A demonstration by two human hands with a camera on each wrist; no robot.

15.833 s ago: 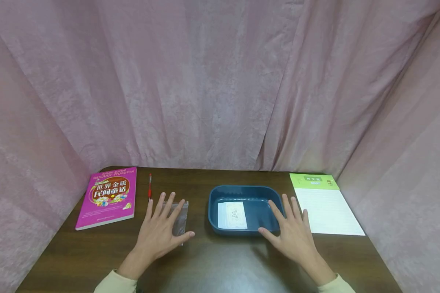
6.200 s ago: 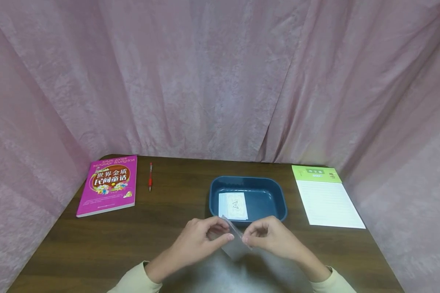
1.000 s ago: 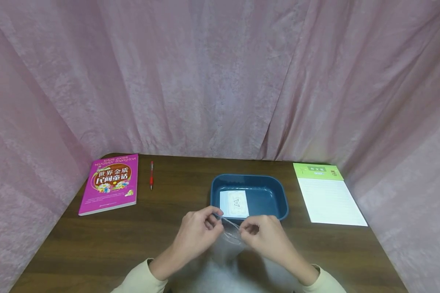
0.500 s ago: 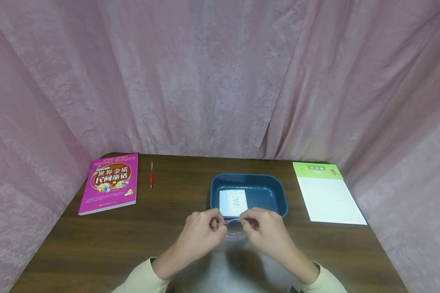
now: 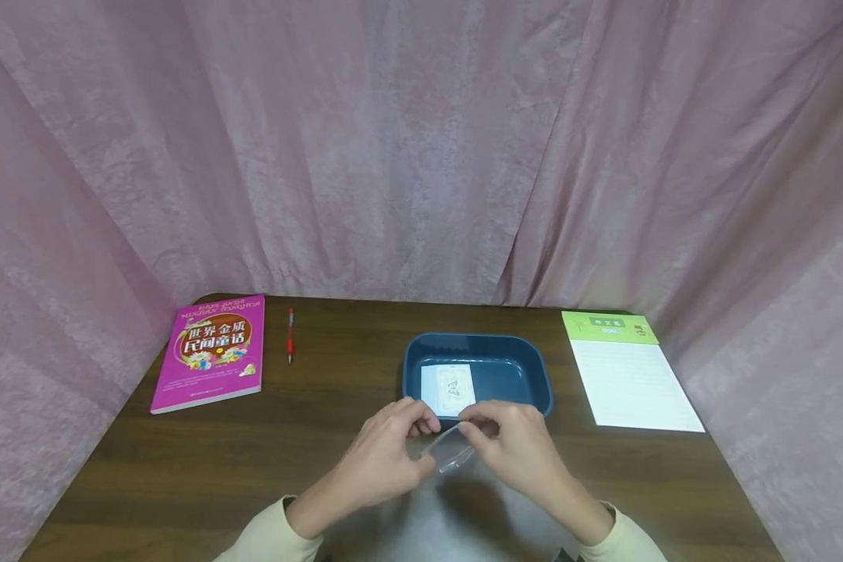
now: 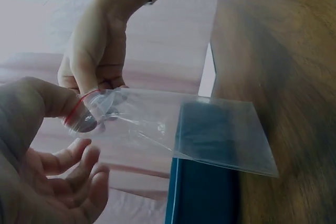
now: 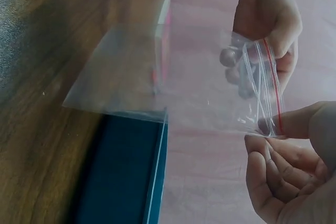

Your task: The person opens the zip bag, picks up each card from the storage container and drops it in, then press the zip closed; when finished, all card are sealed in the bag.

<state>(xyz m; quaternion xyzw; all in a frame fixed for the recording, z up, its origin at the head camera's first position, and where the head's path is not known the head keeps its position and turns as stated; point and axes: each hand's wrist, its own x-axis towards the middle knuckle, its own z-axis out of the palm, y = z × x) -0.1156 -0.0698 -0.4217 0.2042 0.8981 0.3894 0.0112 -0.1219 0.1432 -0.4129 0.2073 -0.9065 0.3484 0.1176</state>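
A clear zip-lock bag (image 5: 455, 462) with a red line along its mouth hangs between the two hands, in front of the blue tray (image 5: 506, 382). My right hand (image 5: 513, 445) pinches one side of the mouth between thumb and fingers. In the left wrist view the thumb of my left hand (image 6: 42, 150) lies at the mouth of the bag (image 6: 152, 121), within the red line. Its other fingers are loosely bent, apart from the thumb. The bag looks flat and see-through, with nothing inside. White cards (image 5: 453, 390) with a butterfly print lie in the tray's left half.
A pink book (image 5: 211, 355) lies at the table's left, with a red pen (image 5: 291, 337) beside it. To the right is a lined writing pad (image 5: 632, 382) with a green header. Pink curtains (image 5: 421, 156) stand behind and around the brown table (image 5: 351, 343).
Earlier the bag lay on the table under the left hand; both hands then lifted it and pinched its mouth. In the last half second the left thumb and fingers have spread apart.
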